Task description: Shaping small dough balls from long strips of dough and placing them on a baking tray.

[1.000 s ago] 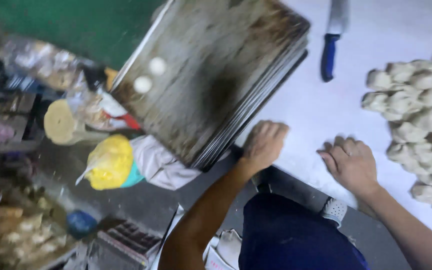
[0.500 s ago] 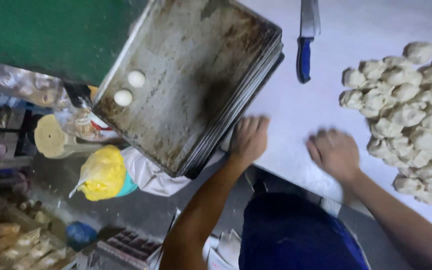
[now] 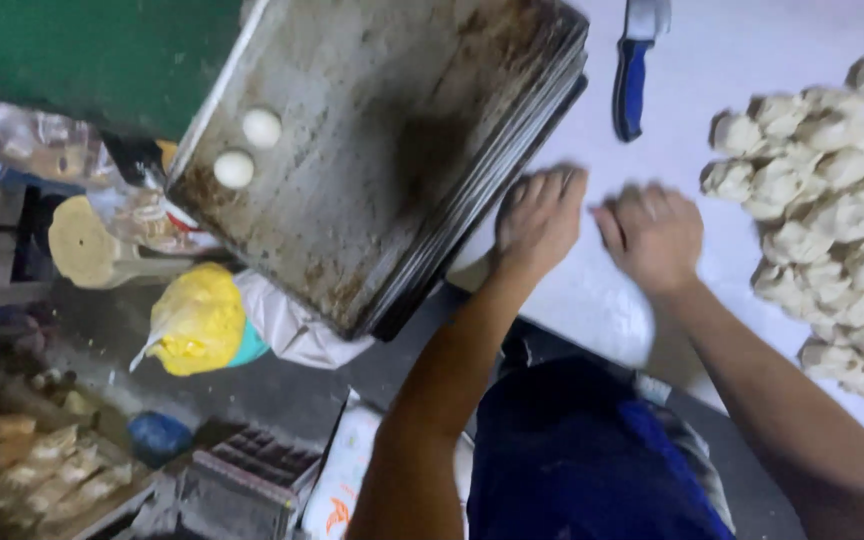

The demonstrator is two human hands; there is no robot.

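My left hand [image 3: 537,215] lies palm down on the white table [image 3: 742,50], right beside the near corner of a stack of worn metal baking trays [image 3: 382,150]. My right hand [image 3: 652,235] rests palm down next to it, fingers curled, blurred by motion. Whatever is under either palm is hidden. Two round dough balls [image 3: 247,148] sit at the far left edge of the top tray. A pile of several rough dough pieces [image 3: 832,200] lies on the table to the right of my right hand.
A knife with a blue handle [image 3: 632,85] lies on the table beyond the hands. Left of the table are a yellow bag [image 3: 197,320], a white sack [image 3: 347,470], cluttered shelves [image 3: 12,200] and a crate [image 3: 242,465]. A blue apron [image 3: 572,460] covers my front.
Both hands have slid forward over the table and closer together; the left hand now lies beside the tray stack's corner. The view has shifted a little.
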